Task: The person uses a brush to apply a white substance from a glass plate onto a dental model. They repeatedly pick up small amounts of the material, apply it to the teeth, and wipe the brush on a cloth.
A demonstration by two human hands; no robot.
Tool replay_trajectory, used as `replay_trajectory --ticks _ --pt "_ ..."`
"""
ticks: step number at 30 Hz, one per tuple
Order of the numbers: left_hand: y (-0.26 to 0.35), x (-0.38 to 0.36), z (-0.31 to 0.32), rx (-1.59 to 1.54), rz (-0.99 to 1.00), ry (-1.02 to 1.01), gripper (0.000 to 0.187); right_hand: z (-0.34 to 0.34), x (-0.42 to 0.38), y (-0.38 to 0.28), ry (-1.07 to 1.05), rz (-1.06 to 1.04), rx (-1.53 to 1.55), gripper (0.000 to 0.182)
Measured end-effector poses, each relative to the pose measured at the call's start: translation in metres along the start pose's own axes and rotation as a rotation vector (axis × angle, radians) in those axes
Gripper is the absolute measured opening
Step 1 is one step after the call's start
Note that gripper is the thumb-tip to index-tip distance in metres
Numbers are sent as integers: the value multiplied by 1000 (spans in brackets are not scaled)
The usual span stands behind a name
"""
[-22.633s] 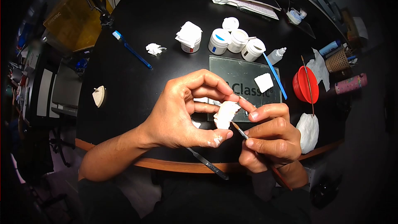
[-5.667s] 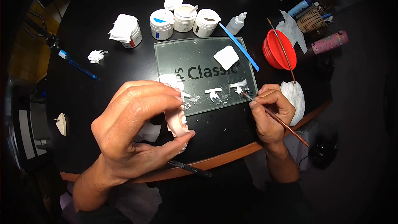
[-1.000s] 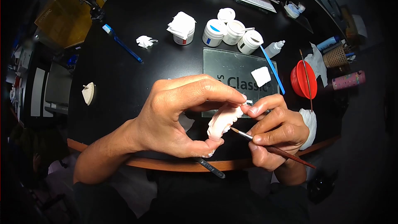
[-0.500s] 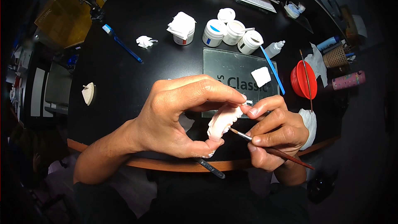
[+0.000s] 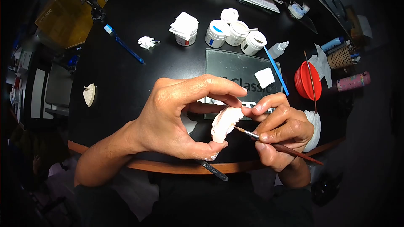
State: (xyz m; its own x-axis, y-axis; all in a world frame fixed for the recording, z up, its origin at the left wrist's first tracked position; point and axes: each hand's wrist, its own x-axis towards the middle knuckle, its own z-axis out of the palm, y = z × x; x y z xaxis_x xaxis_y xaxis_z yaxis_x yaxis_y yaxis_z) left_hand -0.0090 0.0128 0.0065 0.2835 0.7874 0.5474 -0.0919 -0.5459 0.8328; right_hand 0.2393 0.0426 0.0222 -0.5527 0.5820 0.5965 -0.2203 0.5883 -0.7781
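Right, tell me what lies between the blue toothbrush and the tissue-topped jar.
A crumpled white wad lies on the black tabletop between the toothbrush and the jar, seen in the head view.

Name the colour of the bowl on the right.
The bowl is red, seen best in the head view, the only one.

There are two hands [image 5: 179,115], two paintbrushes [image 5: 295,153], four white jars [image 5: 213,38].

Tilted dental model [image 5: 225,124], slanted brush [image 5: 251,134]
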Motion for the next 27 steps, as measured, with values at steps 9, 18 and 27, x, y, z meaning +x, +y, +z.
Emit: replay_trajectory --ticks 9,18,27 --pt "2 -1 -3 -16 -37 -45 69 0 1 0 -4 2 -16 20" --pt "2 -1 -1 -17 -26 -20 67 2 -1 0 16 11 0 18" --pt "1 0 -2 -15 -22 -30 68 0 0 -1 -16 15 -10 18"
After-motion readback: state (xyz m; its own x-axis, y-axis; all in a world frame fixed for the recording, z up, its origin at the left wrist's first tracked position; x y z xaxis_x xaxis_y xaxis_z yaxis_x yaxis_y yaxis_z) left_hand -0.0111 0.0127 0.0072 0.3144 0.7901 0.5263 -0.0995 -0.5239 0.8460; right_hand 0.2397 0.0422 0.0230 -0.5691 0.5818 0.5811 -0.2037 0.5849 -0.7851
